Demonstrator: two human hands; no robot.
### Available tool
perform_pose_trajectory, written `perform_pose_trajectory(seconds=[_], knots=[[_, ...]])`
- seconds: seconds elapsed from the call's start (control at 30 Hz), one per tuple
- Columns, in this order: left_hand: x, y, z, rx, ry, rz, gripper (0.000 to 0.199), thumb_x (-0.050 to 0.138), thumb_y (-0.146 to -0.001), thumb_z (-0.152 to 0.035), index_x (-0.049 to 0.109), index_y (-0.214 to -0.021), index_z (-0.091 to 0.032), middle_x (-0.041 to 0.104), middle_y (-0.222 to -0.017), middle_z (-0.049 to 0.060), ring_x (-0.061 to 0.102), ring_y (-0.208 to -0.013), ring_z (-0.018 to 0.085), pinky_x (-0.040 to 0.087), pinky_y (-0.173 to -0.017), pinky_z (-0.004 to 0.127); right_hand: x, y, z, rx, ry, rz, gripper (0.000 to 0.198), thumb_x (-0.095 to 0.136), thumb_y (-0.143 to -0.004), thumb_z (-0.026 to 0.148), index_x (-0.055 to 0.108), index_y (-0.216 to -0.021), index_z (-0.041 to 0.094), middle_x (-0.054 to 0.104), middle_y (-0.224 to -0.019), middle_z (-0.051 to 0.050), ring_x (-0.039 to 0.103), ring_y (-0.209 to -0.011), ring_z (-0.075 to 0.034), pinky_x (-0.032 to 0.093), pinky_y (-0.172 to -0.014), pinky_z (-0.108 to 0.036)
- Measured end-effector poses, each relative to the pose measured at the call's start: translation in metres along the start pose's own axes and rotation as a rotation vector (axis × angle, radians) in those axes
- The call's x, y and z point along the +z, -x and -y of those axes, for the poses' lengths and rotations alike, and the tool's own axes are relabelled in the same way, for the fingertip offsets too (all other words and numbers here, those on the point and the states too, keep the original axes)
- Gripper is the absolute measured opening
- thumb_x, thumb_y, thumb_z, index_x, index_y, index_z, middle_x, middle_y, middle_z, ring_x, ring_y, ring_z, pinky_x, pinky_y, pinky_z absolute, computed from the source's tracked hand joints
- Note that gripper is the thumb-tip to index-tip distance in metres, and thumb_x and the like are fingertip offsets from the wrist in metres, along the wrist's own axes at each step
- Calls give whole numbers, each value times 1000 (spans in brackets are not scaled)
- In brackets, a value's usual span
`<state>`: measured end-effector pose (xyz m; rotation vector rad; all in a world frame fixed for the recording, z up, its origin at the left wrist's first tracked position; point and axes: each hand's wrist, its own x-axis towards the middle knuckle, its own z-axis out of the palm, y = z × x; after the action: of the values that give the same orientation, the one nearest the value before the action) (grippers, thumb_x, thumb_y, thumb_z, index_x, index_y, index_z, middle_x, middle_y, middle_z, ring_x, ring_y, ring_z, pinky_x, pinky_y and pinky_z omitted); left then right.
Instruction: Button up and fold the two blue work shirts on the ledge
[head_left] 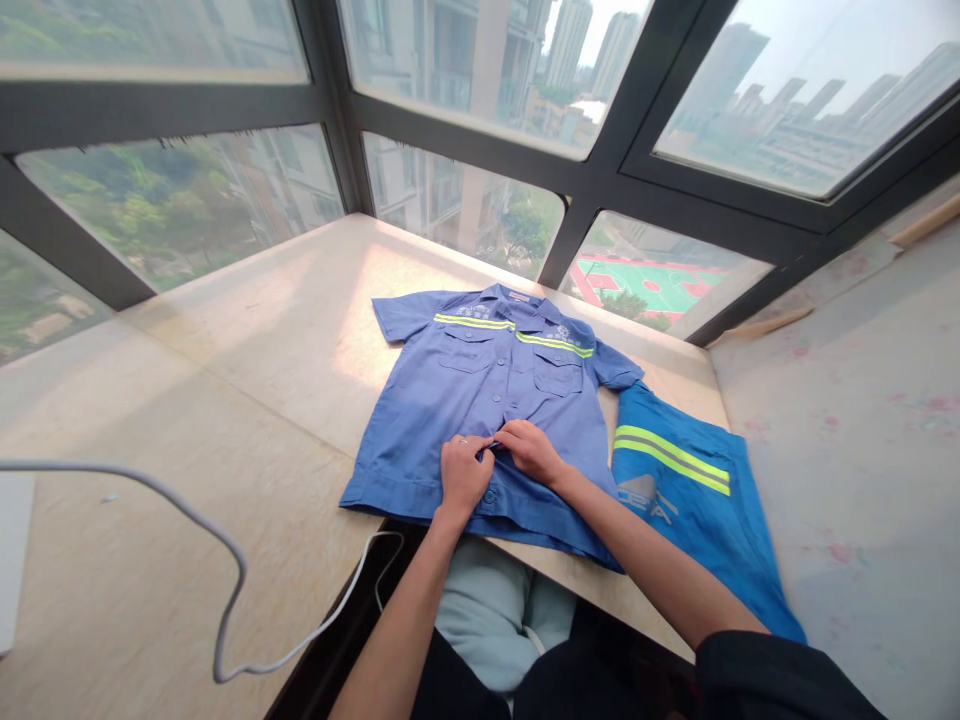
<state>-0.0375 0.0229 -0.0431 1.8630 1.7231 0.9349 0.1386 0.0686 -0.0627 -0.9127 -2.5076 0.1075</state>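
A blue short-sleeved work shirt (420, 410) lies spread front-up on the stone-like sill, its collar toward the windows. Yellow-green reflective strips cross its chest above two flap pockets. My left hand (465, 475) and my right hand (531, 450) meet at the lower front placket, both with fingers pinched on the shirt's cloth. A button between the fingertips cannot be made out. Below my left hand, a button (490, 495) shows on the waistband. Higher up, more buttons run along the placket.
A brighter blue folded garment (694, 510) with a reflective strip lies at the right, beside the papered wall (847, 440). A white cable (225, 570) loops over the sill (187, 420) at the left. Dark-framed windows (352, 160) rise behind.
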Motion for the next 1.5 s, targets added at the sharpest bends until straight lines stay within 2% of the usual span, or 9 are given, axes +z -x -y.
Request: perform_pose_trajectory(seconds=[0.67,1.07,1.17,1.33,1.5], knots=[[1,-1,5,50,0,31,27,54,-86,-13,76,-97,-24,77,-99,2,64,-92,23,44,-87,39,2,0,-7,-9,-145,-33,29,42,-94,6,67,-97,20,62,-88,-6,51,-80,-19,38,-72,-29],[-2,-12,6,6,-12,123,28,56,-85,-13,79,-98,-23,78,-99,4,66,-92,23,48,-87,37,4,-5,-4,75,-56,65,19,46,-92,10,64,-93,18,58,-86,-7,50,-81,-21,37,-72,-32],[-4,-10,3,-3,-8,113,27,59,-82,-13,79,-98,-21,78,-95,4,66,-87,22,48,-85,36,3,-6,-4,85,-78,67,18,45,-95,13,63,-93,18,59,-87,-8,51,-83,-22,39,-74,-33],[-4,-5,-2,-2,24,63,19,71,-79,-27,79,-95,-21,78,-88,4,62,-78,20,47,-77,33,2,-6,-5,101,-154,53,18,47,-93,11,64,-93,19,60,-86,-7,53,-82,-22,39,-73,-33],[-2,-5,-2,-25,20,43,18,70,-78,-22,80,-93,-21,78,-87,3,61,-73,18,46,-74,32,3,-5,-7,100,-240,15,17,50,-91,10,66,-93,19,61,-85,-6,54,-82,-21,40,-73,-32]])
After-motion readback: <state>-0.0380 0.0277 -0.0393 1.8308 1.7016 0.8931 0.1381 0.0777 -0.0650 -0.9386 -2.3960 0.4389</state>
